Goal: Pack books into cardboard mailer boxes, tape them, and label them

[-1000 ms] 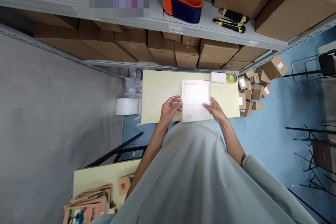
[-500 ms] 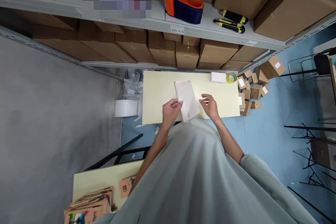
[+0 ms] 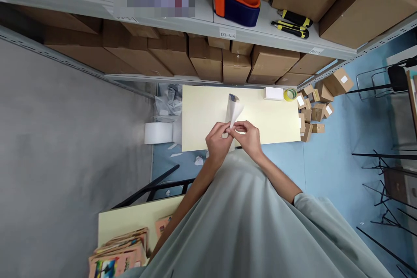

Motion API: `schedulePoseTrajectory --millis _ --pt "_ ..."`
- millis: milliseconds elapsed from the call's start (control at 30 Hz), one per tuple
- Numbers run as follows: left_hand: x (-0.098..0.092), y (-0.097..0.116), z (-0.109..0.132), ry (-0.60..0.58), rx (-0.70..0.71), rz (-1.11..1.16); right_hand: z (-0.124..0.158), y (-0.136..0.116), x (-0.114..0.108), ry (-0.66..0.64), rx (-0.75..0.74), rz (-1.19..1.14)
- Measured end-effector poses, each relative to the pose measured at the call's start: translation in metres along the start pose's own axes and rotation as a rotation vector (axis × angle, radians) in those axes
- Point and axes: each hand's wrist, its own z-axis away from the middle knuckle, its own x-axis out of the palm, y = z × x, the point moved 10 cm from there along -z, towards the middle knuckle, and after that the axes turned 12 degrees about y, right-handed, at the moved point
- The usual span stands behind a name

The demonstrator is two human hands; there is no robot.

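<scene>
The thin paper booklet (image 3: 233,110) is over the middle of the pale table (image 3: 202,113), toward its near edge, seen nearly edge-on with its far end spread into a narrow fan. Whether it touches the tabletop I cannot tell. The left hand (image 3: 219,141) pinches it from the left and the right hand (image 3: 249,140) meets it from the right, the 2 sets of fingertips close together; how hard they press does not show.

It should be light and floppy, easy to crease or tear, and its pages may slide over each other. A soft pinch along the bound edge would suit it best, though which edge that is does not show clearly.

At the table's far right stand a white box (image 3: 273,93) and a roll of tape (image 3: 289,94). Beyond the far edge, a shelf (image 3: 247,39) full of cartons limits reach that way. A white roll (image 3: 158,133) sits left, small cartons (image 3: 317,113) are heaped right, and stacked magazines (image 3: 120,252) lie near left.
</scene>
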Motion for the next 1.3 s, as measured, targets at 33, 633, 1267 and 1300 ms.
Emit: schedulePoseTrajectory --millis 33,633,1267,1300 --pt "-0.001 0.002 0.002 -0.008 0.018 0.018 0.002 0.006 0.000 0.020 0.039 -0.034" --pt "-0.033 -0.067 -0.006 -0.048 -0.406 0.312 0.002 0.074 -0.047 -0.028 0.451 -0.418" --pt "0.001 -0.032 0.022 -0.009 -0.404 0.210 -0.028 0.098 -0.076 -0.264 0.505 -0.572" --pt "0.002 -0.029 0.023 -0.021 -0.394 0.211 -0.029 0.099 -0.077 -0.276 0.507 -0.579"
